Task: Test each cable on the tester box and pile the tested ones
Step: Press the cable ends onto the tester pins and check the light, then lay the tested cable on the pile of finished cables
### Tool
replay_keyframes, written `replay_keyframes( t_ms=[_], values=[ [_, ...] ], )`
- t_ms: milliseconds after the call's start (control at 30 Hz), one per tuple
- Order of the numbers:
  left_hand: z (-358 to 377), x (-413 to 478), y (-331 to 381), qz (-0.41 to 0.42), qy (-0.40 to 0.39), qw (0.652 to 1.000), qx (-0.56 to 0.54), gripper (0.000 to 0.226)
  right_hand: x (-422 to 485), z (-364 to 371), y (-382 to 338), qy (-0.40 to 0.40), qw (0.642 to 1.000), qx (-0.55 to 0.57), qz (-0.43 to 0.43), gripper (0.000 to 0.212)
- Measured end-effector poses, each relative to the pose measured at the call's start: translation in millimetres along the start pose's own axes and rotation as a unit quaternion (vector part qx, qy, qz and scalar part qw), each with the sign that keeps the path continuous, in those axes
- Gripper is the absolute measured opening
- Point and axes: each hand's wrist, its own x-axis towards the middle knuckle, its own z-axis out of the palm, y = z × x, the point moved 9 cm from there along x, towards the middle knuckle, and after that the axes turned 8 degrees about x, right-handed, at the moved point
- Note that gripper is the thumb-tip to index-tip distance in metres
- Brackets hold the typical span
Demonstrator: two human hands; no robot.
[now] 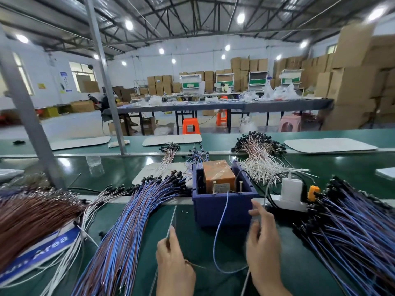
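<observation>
Left grip [174, 261] pinches a thin pale wire [173, 216] between thumb and forefinger. Right grip [261, 242] is blurred, fingers curled, and I cannot tell what it clamps. Between the grips, the thin light-blue cable [217, 238] loops from the dark blue plastic tester box [220, 208] just ahead, down over the green surface [192, 238]. It looks feather-light, limp and springy, so I would pinch it near the tip, not mid-length.
</observation>
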Motion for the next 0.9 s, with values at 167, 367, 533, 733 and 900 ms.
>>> replay_keyframes(
  t_ms=[167,367,533,733,900],
  values=[
    [-36.1,-16.8,-7.8,-0.016,0.033,0.999,-0.026,0.081,5.9,-27.6,-17.8,0.050,0.995,0.086,0.028,0.058],
    [-96.7,-59.8,114.6,0.277,0.147,0.949,-0.035,0.045,36.7,-51.9,-97.1,0.061,0.983,0.169,-0.036,0.047],
    [-113.8,-86.2,205.1,0.444,0.099,0.890,-0.036,0.041,49.5,-66.1,-207.7,0.014,0.965,0.177,-0.193,0.044],
    [-129.1,-91.9,233.1,0.409,0.093,0.885,-0.205,0.037,57.0,-85.5,-246.7,-0.070,0.965,0.151,-0.201,0.053],
    [-133.9,-67.4,255.2,0.255,-0.005,0.837,-0.483,0.022,72.3,-113.7,-204.1,-0.121,0.982,0.098,-0.110,0.045]
  ],
)
